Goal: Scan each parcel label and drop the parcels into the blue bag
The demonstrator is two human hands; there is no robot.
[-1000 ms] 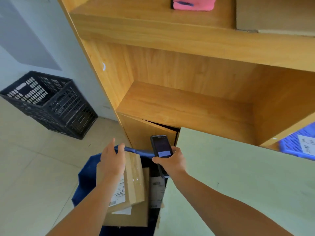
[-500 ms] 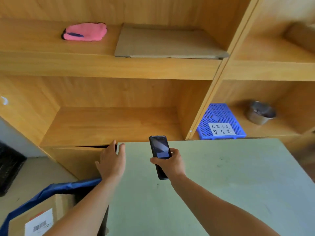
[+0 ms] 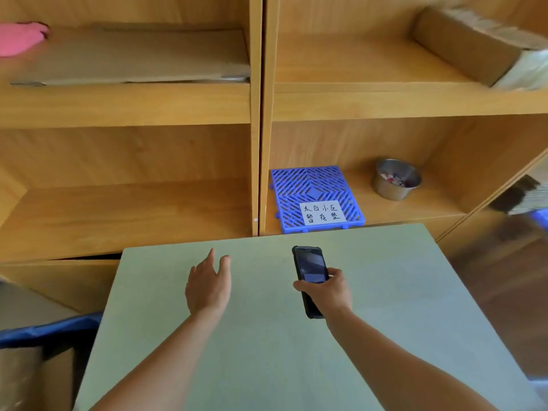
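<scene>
The scanner is being gripped in the right hand at the centre of the frame, with the fingers curled round its lower body and the screen facing up. The left hand is being held just left of it above the table, fingers relaxed and spread, holding nothing.

The blue bag is being shown at the lower left edge of the frame, beside the table, with a cardboard parcel inside it. No parcel is lying on the visible tabletop.

The step in hand is judged to be the fetching of the next parcel. A free left hand is being kept for lifting. The label should be turned face up toward the scanner before the read. The parcel should be carried fully over the bag mouth before release, so that the table edge is not struck.
</scene>
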